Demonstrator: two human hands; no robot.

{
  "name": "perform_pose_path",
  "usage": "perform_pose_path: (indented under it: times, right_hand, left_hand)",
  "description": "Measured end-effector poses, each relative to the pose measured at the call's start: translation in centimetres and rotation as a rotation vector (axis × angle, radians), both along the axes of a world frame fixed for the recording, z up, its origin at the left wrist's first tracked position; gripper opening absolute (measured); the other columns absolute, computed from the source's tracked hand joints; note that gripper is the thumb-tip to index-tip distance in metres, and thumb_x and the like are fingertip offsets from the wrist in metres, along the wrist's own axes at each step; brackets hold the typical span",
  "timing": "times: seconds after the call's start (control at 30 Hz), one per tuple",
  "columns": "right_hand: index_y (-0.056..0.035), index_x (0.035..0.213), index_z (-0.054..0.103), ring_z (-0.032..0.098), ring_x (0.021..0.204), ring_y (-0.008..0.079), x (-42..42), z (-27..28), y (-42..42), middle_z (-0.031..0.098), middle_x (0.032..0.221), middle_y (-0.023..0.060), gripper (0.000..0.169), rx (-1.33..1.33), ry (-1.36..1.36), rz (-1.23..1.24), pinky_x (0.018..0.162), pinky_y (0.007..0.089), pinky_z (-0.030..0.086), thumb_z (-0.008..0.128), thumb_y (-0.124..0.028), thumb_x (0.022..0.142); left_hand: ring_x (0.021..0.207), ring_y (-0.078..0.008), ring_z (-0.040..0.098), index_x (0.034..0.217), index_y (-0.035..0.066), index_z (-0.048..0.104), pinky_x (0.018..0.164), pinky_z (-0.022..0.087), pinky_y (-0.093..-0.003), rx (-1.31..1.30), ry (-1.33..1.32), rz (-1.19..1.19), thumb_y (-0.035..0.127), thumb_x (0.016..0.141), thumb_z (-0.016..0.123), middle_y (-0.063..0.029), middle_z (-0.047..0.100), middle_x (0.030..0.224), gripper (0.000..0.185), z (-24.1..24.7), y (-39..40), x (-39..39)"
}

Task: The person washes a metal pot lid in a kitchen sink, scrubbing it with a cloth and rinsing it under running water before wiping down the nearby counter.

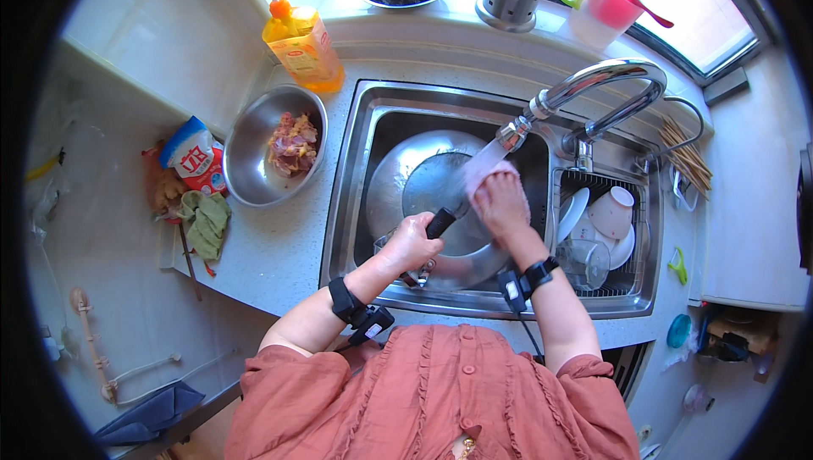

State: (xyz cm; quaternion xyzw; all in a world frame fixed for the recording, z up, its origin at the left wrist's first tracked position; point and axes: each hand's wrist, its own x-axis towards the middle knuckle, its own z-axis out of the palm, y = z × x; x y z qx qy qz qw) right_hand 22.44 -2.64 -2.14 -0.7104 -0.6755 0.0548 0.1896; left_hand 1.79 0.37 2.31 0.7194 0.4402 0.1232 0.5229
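Note:
My left hand point(411, 245) grips the black handle point(441, 223) of a kitchen utensil, probably a knife. Its far end reaches up towards the cloth and is blurred by water. A damp pink cloth point(486, 174) is held in my right hand point(503, 202), directly below the chrome faucet's spout point(512, 135), with water running onto it. Beneath both hands, a large round metal vessel point(397, 171) with a darker round middle fills most of the left basin of the steel sink point(346, 206). Some small glossy item by my left wrist is partly hidden.
Right of the basin, a wire rack point(575, 177) holds bowls, plates and a clear glass bowl point(579, 263). On the left counter stand a steel bowl point(248, 155) with raw meat point(293, 145), an orange soap bottle point(305, 47) and a green cloth point(206, 222). Chopsticks point(686, 155) stand behind the rack.

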Motion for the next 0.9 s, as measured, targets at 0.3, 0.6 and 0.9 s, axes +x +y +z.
perform_pose_path:
  times: [0.3, 0.6, 0.9]
  right_hand:
    - [-0.0049, 0.101, 0.053, 0.04, 0.106, 0.0336, -2.8, 2.3, -0.1, 0.049, 0.107, 0.0148, 0.034, 0.094, 0.019, 0.376, 0.093, 0.0456, 0.028, 0.054, -0.021, 0.071]
    - [-0.0094, 0.102, 0.055, 0.047, 0.101, 0.0293, -0.6, 3.4, 3.2, 0.053, 0.103, 0.0119, 0.032, -0.033, 0.078, 0.194, 0.089, 0.0428, 0.031, 0.051, -0.024, 0.074]
    - [-0.0035, 0.111, 0.048, 0.036, 0.11, 0.0369, -0.7, 0.6, -3.8, 0.044, 0.114, 0.0183, 0.045, 0.021, -0.041, 0.09, 0.097, 0.0495, 0.022, 0.054, -0.023, 0.071]
  left_hand:
    - [0.065, -0.0304, 0.055, 0.073, -0.002, 0.051, 0.061, 0.043, -0.0352, 0.009, 0.035, -0.14, 0.012, 0.066, 0.059, -0.0187, 0.054, 0.069, 0.018, 1.7, 0.8, 1.0]
    - [0.061, -0.03, 0.059, 0.076, -0.002, 0.05, 0.055, 0.046, -0.0361, 0.071, 0.025, -0.221, 0.006, 0.067, 0.054, -0.0184, 0.055, 0.064, 0.013, 2.0, 1.1, 1.5]
    - [0.053, -0.0238, 0.059, 0.075, -0.002, 0.048, 0.051, 0.046, -0.0333, 0.013, 0.057, -0.162, 0.004, 0.068, 0.053, -0.0154, 0.054, 0.061, 0.011, 1.6, 1.5, 1.1]
